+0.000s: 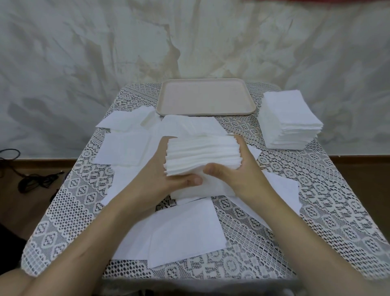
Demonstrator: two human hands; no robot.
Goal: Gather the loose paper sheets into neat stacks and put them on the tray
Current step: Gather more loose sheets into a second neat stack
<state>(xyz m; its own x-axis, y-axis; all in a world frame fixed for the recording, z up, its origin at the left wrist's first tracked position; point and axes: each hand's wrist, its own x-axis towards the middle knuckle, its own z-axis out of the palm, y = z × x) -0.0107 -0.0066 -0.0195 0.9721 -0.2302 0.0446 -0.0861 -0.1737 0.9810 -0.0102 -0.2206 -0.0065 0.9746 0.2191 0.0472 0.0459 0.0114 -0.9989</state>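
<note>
Cannot see most of the fingers of the left hand or the right hand, tucked behind the held stack. Cannot count its sheets. Cannot tell how the loose sheets lie beneath the forearms. Cannot identify the blurred red strip, cut by the top edge.

The tray sits at the far middle of the bench. To its right, apart from it, a tall stack of paper sheets stands by the far right corner. Before the tray, over the bench's middle, a bundle of sheets is held between the hands, with the left hand at its left end and the right hand at its right end. Loose sheets lie flat left of the bundle, reaching the tray's near left corner. More sheets lie under the bundle and toward the near edge. Cables lie on the floor left of the bench.
</note>
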